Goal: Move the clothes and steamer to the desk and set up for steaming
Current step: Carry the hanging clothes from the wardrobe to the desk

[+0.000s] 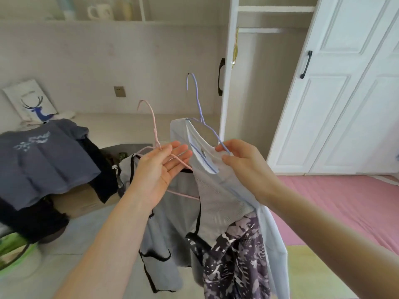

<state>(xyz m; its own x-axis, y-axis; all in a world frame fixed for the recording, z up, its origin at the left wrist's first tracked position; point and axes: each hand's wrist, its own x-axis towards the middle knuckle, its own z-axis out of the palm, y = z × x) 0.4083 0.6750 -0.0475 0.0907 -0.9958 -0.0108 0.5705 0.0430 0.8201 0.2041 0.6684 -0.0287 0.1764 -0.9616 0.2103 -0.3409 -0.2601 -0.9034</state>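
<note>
Clothes in transit: our left hand (pixel 159 167) loosely holds the pink hanger (pixel 151 124), right hand (pixel 244 162) pinches the blue hanger (pixel 199 108); steamer unseen, setup pending.

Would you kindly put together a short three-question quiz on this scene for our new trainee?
1. True or false: the left hand holds the pink hanger.
2. Which garment hangs on the blue hanger? A) a dark blue T-shirt B) a pale blue top C) a green towel
3. Fill in: behind the hangers, the white wardrobe door stands ____.

Key
1. True; the hanger's wire runs across its open fingers.
2. B; the pale blue top hangs there, pinched by the right hand. The dark blue T-shirt lies on a pile at the left.
3. Open.
</note>
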